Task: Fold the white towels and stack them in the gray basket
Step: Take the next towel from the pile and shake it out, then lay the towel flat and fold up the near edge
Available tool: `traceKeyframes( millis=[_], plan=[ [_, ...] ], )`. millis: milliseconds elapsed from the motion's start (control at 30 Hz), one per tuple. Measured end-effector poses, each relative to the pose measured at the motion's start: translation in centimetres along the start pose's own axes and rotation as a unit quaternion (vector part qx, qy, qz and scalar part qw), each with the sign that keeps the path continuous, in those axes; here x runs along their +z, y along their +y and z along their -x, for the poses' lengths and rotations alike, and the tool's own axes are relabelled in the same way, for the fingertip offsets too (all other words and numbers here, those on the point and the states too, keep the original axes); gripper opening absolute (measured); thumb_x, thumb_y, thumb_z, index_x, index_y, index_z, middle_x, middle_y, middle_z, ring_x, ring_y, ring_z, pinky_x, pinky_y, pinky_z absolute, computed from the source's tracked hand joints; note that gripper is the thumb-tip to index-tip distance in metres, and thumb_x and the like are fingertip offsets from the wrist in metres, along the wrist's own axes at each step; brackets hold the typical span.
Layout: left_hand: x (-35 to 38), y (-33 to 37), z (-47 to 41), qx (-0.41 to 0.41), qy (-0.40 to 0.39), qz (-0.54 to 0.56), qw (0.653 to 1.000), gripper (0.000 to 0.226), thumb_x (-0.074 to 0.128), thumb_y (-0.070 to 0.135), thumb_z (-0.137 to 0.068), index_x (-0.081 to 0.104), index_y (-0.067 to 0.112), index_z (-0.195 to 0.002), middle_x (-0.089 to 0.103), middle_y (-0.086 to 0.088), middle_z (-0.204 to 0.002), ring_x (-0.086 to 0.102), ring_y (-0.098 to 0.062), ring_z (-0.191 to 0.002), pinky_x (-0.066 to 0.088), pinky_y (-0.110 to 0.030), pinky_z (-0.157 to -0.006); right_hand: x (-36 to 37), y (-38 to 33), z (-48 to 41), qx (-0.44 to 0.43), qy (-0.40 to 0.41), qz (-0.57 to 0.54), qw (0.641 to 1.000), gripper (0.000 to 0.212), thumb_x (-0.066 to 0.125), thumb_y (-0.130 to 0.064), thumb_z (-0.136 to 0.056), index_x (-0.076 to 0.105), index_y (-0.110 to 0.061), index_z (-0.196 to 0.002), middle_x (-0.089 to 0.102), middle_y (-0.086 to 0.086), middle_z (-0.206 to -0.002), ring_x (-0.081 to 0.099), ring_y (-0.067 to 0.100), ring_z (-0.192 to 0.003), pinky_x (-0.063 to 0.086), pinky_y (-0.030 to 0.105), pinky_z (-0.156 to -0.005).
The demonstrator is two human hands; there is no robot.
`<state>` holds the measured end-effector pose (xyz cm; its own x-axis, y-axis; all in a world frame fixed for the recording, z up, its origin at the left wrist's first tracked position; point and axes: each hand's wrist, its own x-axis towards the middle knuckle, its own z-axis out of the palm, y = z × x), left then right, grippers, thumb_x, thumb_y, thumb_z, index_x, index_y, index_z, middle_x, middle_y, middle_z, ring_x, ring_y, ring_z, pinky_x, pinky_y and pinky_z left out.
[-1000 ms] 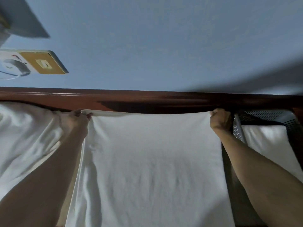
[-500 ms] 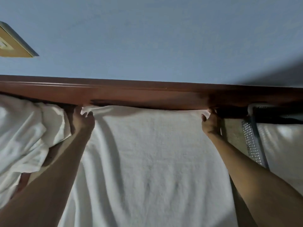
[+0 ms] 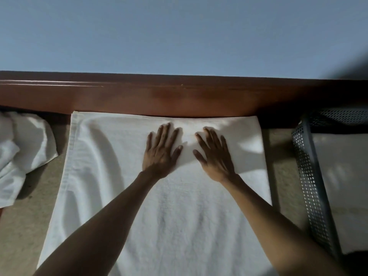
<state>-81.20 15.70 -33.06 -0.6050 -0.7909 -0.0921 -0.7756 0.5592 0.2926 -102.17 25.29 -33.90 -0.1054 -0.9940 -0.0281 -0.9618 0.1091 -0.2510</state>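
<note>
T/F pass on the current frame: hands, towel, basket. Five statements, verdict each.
1. The left hand and the right hand both lie flat on the spread towel. True.
2. The gray basket stands left of that towel. False: it stands to its right.
3. The basket holds nothing. False: white cloth lies inside it.
4. A crumpled towel lies at the left edge of the view. True.
5. The right hand pinches a towel corner. False: its fingers are straight and flat on the towel, near its far edge.
</note>
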Motion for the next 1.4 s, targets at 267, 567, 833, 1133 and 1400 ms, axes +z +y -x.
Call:
traceKeyframes(
  millis=[267, 567, 833, 1133, 1400],
  plan=[
    [-0.4, 0.8, -0.1, -0.022, -0.011, -0.002, 1.000, 0.065, 0.023, 0.061, -0.107, -0.004, 0.041, -0.163, -0.013, 0.008, -0.172, -0.013, -0.015, -0.158, 0.001, -0.052, -0.128, -2.4, 8.7, 0.3, 0.068, -0.005, 0.036, 0.997, 0.068, 0.018, -0.062, -0.105, 0.009, -0.029, -0.163, 0.002, 0.000, -0.171, -0.003, 0.019, -0.158, 0.005, 0.050, -0.127],
    [-0.1, 0.7, -0.3, -0.015, -0.012, -0.010, 1.000, 0.066, 0.021, 0.060, -0.108, -0.007, 0.038, -0.163, -0.016, 0.006, -0.171, -0.016, -0.016, -0.157, -0.002, -0.052, -0.127, -2.7, 3.7, -0.3, 0.167, 0.073, -0.033, 0.983, 0.067, 0.025, -0.045, -0.108, 0.024, -0.003, -0.159, 0.014, 0.019, -0.167, 0.009, 0.031, -0.156, 0.006, 0.047, -0.128],
    [-0.5, -2.0, 3.7, 0.028, -0.008, 0.015, 0.999, 0.060, 0.023, 0.049, -0.111, 0.004, 0.032, -0.165, -0.005, 0.003, -0.173, -0.007, -0.019, -0.159, 0.002, -0.051, -0.128, 0.8, -6.2, -2.9, 0.178, 0.084, -0.032, 0.980, 0.053, 0.036, -0.035, -0.106, 0.035, -0.018, -0.156, 0.026, 0.011, -0.166, 0.019, 0.029, -0.155, 0.021, 0.048, -0.123],
    [-5.7, -16.8, 4.1, -0.077, -0.004, -0.026, 0.997, 0.070, 0.023, 0.069, -0.104, -0.001, 0.041, -0.163, -0.003, 0.011, -0.172, -0.004, -0.017, -0.159, 0.004, -0.049, -0.128, 1.5, -6.2, -3.0, 0.181, 0.093, -0.029, 0.979, 0.056, 0.034, -0.046, -0.107, 0.031, -0.022, -0.157, 0.022, 0.008, -0.167, 0.015, 0.026, -0.156, 0.013, 0.048, -0.126],
    [-7.0, -16.7, 4.2, -0.138, 0.125, 0.095, 0.978, 0.050, 0.038, 0.038, -0.107, 0.047, 0.016, -0.151, 0.036, -0.010, -0.163, 0.028, -0.030, -0.153, 0.020, -0.046, -0.125, 1.4, -8.4, -2.9, 0.207, 0.041, -0.014, 0.977, 0.060, 0.030, -0.039, -0.108, 0.023, -0.011, -0.160, 0.011, 0.016, -0.169, 0.008, 0.032, -0.156, 0.009, 0.053, -0.126]
  ],
)
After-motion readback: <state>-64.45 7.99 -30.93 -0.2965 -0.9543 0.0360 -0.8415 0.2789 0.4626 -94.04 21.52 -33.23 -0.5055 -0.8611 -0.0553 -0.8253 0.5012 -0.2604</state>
